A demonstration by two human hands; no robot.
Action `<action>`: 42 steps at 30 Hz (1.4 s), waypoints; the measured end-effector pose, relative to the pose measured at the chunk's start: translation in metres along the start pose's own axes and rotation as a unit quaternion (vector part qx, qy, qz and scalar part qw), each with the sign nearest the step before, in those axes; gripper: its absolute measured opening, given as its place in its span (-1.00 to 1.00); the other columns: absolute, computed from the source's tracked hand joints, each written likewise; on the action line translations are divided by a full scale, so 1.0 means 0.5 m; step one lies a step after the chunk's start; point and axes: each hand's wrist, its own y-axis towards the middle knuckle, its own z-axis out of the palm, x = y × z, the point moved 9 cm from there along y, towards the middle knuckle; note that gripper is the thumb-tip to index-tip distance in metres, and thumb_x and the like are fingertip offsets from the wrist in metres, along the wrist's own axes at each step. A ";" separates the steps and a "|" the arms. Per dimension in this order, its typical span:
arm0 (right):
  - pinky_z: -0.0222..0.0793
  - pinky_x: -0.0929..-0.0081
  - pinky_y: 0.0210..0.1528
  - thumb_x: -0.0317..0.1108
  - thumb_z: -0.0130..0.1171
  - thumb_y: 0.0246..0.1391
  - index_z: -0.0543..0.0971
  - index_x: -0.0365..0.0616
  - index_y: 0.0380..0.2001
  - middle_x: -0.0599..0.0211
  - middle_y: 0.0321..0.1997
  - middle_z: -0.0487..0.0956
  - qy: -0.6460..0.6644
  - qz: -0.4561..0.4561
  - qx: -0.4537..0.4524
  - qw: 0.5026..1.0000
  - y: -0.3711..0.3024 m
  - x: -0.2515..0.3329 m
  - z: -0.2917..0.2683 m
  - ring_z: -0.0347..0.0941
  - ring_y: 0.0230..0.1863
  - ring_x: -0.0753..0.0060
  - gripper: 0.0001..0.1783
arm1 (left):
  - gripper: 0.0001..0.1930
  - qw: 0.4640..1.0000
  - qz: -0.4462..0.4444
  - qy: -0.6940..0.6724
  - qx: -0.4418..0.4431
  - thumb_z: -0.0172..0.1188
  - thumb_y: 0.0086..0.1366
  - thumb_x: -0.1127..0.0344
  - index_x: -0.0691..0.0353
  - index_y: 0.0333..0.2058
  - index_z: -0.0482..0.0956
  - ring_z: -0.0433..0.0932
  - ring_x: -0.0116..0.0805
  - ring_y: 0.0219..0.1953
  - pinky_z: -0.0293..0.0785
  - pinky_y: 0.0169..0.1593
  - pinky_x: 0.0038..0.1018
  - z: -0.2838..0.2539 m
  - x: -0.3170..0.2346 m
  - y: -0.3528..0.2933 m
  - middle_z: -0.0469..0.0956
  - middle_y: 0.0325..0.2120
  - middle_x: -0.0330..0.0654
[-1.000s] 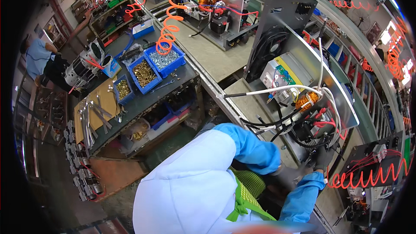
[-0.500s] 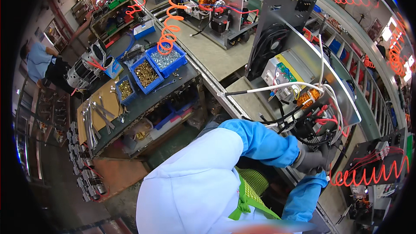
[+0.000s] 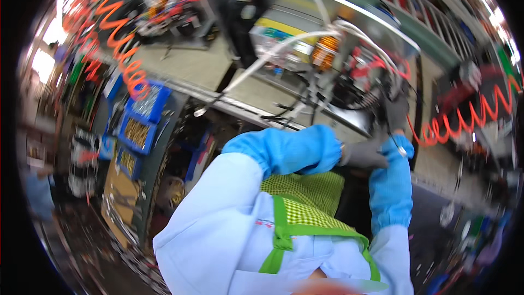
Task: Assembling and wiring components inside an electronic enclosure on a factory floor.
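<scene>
Both my hands wear grey gloves, with blue sleeve covers over the forearms. My left hand (image 3: 364,154) is in front of the open metal-chassis electrical unit (image 3: 404,42), close beside my right wrist; its fingers are smeared by motion. My right hand (image 3: 397,110) reaches up to the unit's right end, at the black and red wiring (image 3: 363,74); blur hides what its fingers do. White cables (image 3: 376,34) loop down over the wiring near that hand. A copper-wound coil (image 3: 326,52) sits inside the unit, and one thick white cable (image 3: 254,68) sticks out toward the left.
A second open unit (image 3: 174,19) stands farther left on the line. Red-orange coiled air hoses hang at left (image 3: 123,49) and right (image 3: 464,123). Blue bins (image 3: 139,125) of small fasteners sit on the side bench. Another wired assembly (image 3: 464,87) is at right.
The view has swung, so the bench and units now appear shifted left and up. My hands have come apart somewhat, the right one now higher than the left.
</scene>
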 end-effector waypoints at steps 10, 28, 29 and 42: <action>0.30 0.11 -0.08 -0.15 0.28 -0.28 0.56 -0.17 -0.24 -0.04 -0.28 0.54 -0.052 0.042 0.029 0.997 -0.012 -0.071 -0.005 0.41 -0.16 -0.11 -0.52 | 0.19 0.998 0.021 0.045 -0.026 0.15 0.13 0.34 0.22 0.08 -0.93 0.55 -0.35 -0.38 0.50 -0.33 -0.45 0.025 0.080 -0.044 0.56 -0.32 -0.02; 0.35 0.27 -0.09 -0.13 0.15 -0.14 0.57 -0.24 -0.20 0.06 -0.21 0.59 -0.022 0.003 0.198 0.980 0.009 -0.120 0.046 0.50 -0.16 0.06 -0.54 | -0.53 0.929 -0.064 0.200 -0.304 0.00 0.27 0.15 0.20 0.11 0.27 0.53 -0.02 -0.17 0.45 -0.12 -0.24 -0.101 0.042 -0.500 0.51 -0.18 0.07; 0.35 0.28 -0.08 -0.14 0.14 -0.13 0.57 -0.24 -0.20 0.06 -0.21 0.59 -0.017 -0.008 0.198 0.980 0.011 -0.118 0.044 0.50 -0.15 0.07 -0.54 | -0.54 0.920 -0.089 0.186 -0.333 0.02 0.25 0.17 0.18 0.10 0.30 0.54 0.00 -0.18 0.45 -0.13 -0.24 -0.129 0.030 -0.590 0.51 -0.19 0.08; 0.34 0.39 -0.06 -0.34 0.16 -0.10 0.50 -0.38 -0.09 0.14 -0.10 0.56 0.007 0.038 0.207 0.978 0.024 -0.177 0.054 0.46 -0.11 0.24 -0.53 | -0.63 0.424 -0.401 0.624 -0.520 0.10 0.17 0.16 0.04 -0.03 0.42 0.50 -0.08 -0.28 0.41 -0.26 -0.21 -0.315 -0.066 -1.327 0.52 -0.34 -0.10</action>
